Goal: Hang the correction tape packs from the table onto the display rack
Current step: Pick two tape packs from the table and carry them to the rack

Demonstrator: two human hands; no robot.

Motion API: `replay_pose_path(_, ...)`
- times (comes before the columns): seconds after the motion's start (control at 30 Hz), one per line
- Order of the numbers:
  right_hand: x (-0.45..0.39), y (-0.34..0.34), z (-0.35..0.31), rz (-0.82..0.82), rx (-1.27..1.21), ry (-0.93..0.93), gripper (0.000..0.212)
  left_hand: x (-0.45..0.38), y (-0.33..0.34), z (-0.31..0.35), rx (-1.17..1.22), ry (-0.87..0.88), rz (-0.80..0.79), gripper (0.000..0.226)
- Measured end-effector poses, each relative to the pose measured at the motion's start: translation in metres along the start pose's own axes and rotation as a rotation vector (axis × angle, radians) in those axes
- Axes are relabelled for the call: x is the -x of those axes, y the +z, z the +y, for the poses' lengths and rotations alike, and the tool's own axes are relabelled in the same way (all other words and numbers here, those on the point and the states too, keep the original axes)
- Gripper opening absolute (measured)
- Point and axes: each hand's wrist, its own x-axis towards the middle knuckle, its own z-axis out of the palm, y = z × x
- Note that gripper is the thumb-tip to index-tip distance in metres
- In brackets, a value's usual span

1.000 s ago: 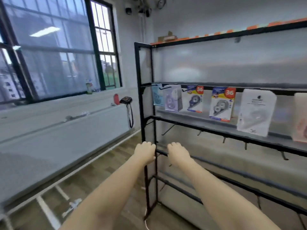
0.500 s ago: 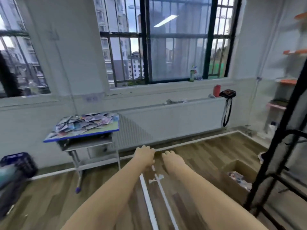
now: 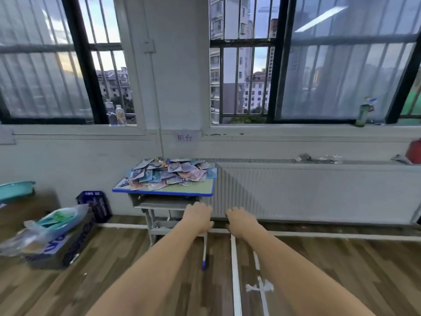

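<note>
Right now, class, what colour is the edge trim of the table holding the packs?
Blue, clearest in the head view on the table's front edge.

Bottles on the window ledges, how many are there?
3. Two clear bottles stand side by side on the left window ledge, beside the pillar. One green bottle stands on the right ledge. More may be hidden outside the view.

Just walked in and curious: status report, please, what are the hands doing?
Left hand and right hand held out, gripping nothing. Packs piled on the table ahead, not yet reached. Nothing in the way; rack out of view.
</note>
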Motion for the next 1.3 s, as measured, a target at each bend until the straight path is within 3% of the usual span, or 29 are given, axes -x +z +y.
replay_pose_path(0.47, -0.272, 0.024, -0.003, -0.142, 0.042, -0.069, 0.040, -0.223, 0.023, -0.127, 0.006, -0.066, -0.076, 0.044)
replay_pose_path(0.73, -0.435, 0.021, -0.003, -0.158, -0.022, -0.052, 0.045, -0.370, 0.036, -0.216, 0.043, -0.062, -0.034, 0.057)
replay_pose_path(0.93, -0.527, 0.044, 0.017, -0.238, -0.033, -0.052, 0.042, -0.459, 0.059, -0.244, 0.044, -0.040, -0.115, 0.044)
replay_pose_path(1.07, -0.602, 0.047, 0.032, -0.267, -0.050, -0.053, 0.042, -0.525, 0.073, -0.265, 0.150, -0.101, -0.112, 0.050)
replay_pose_path(1.17, -0.666, 0.049, 0.043, -0.272, -0.082, -0.047, 0.043, -0.580, 0.076, -0.288, 0.132, -0.111, -0.134, 0.036)
replay_pose_path(1.3, -0.734, 0.051, 0.053, -0.323, -0.080, -0.082, 0.041, -0.644, 0.085, -0.321, 0.159, -0.190, -0.165, 0.040)
